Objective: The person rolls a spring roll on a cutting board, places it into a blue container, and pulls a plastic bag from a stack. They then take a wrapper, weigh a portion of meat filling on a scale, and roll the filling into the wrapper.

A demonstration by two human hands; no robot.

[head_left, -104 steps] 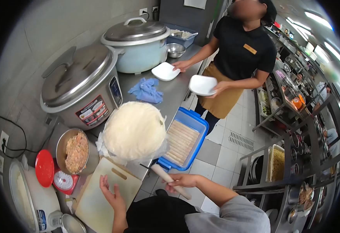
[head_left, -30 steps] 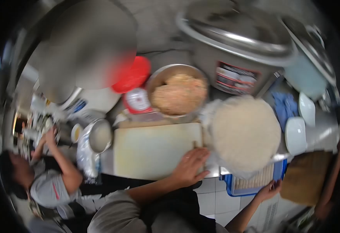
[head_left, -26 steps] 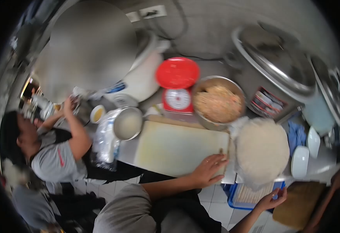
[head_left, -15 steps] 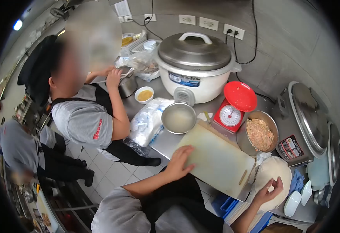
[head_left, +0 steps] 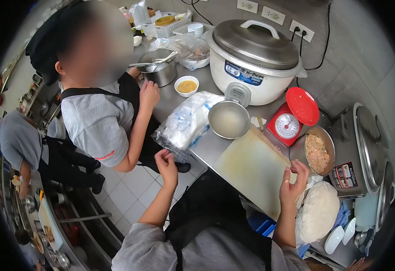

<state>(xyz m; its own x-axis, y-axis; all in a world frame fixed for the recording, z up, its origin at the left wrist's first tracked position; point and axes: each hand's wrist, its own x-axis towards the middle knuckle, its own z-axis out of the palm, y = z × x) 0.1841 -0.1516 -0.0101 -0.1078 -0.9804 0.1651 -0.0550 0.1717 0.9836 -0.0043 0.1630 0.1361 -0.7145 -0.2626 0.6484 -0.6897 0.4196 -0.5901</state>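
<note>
My left hand (head_left: 167,168) is raised off the near edge of the counter, beside the clear plastic bag (head_left: 186,119). Its fingers curl loosely and nothing shows in them. Over the right end of the pale cutting board (head_left: 247,169) is my right hand (head_left: 293,180), thumb and fingers apart; a small whitish bit shows on the thumb. Right of that hand rests a large, pale, rounded mound that looks like dough (head_left: 320,212). Beyond the board stand a metal pot of minced filling (head_left: 317,153) and a red scale (head_left: 288,124). A metal bowl (head_left: 228,119) holds cloudy liquid.
A big white rice cooker (head_left: 256,63) stands at the back; another cooker (head_left: 360,153) is on the right. To my left a co-worker (head_left: 98,104) stands by a metal pot (head_left: 158,67) and a small bowl of yellow paste (head_left: 186,86). White dishes (head_left: 334,239) lie at right.
My left hand has lifted off the cutting board and moved left. My right hand has left the pale mound and risen over the board's right end. The view has shifted.
</note>
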